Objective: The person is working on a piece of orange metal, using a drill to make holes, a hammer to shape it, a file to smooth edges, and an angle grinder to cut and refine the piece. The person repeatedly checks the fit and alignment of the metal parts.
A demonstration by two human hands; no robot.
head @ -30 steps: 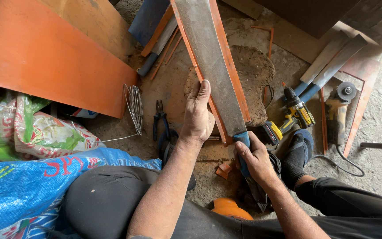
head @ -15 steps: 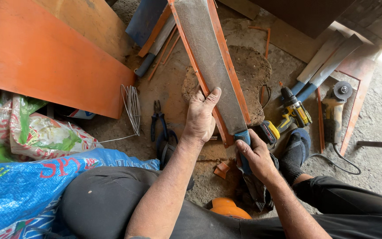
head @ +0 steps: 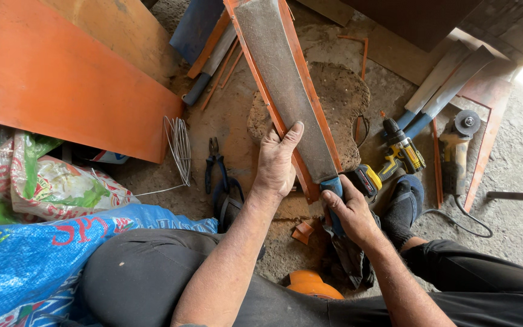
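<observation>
the machete [head: 286, 91] lies slanted across the ground in front of the seated person, its broad grey blade resting inside a long orange sheath [head: 301, 166] that shows as a rim on both sides of the steel. the right hand [head: 349, 209] is closed around the blue handle [head: 333, 184] at the near end, fingers wrapped tight. the left hand [head: 276, 160] lies flat with fingers stretched out, palm on the sheath's left edge and fingertips reaching onto the blade, gripping nothing. the blade looks stiff and fairly heavy, tip-weighted since it widens toward the far end, with a dull, rough face that should not slip much. the edge is likely sharp, so the handle is the safe place to hold it, with any second hand on the flat or on the sheath. the sheath seems thin and light, and may flex. pliers [head: 215, 163] and a coil of wire [head: 180, 145] lie to the left, a yellow drill [head: 398, 154] and an angle grinder [head: 458, 145] to the right
</observation>
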